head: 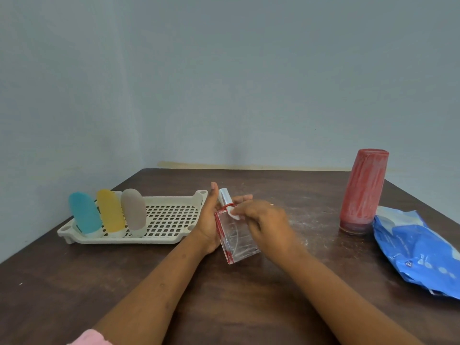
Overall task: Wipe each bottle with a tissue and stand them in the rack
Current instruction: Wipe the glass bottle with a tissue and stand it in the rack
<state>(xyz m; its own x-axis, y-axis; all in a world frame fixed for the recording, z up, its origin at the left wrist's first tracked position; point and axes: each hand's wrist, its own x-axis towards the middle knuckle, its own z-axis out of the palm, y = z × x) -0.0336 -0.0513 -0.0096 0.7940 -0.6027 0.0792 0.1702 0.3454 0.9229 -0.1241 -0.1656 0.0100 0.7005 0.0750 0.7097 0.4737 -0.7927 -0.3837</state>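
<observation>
The clear bottle (236, 239), flat-sided with red smears along its edges, is held above the middle of the desk (74, 282), tilted with its silver cap (224, 196) pointing up and away from the person. The left hand (208, 221) grips it from the left side: the palm lies against the narrow red edge, the thumb stands straight up beside the cap, and the fingers wrap round behind so their tips show past the neck. The right hand (265, 220) comes in from the right with its fingers bent and bunched, pinching a small white tissue (234, 215) against the bottle's shoulder just below the cap. Both forearms reach forward from the lower edge of the view, bare, with a pink sleeve (87, 338) at the left elbow.

To the left, near the left hand, a cream perforated rack (171, 197) sits on the desk. At its left end three bottles stand cap-down in a row, leaning: a teal bottle (84, 215), a yellow bottle (110, 211) and a grey-brown bottle (133, 210).

Well to the right, a red bottle (362, 190) with whitish streaks stands on its cap on the desk. Just beside it, a crumpled blue packet (418, 250) lies at the desk's right edge.
</observation>
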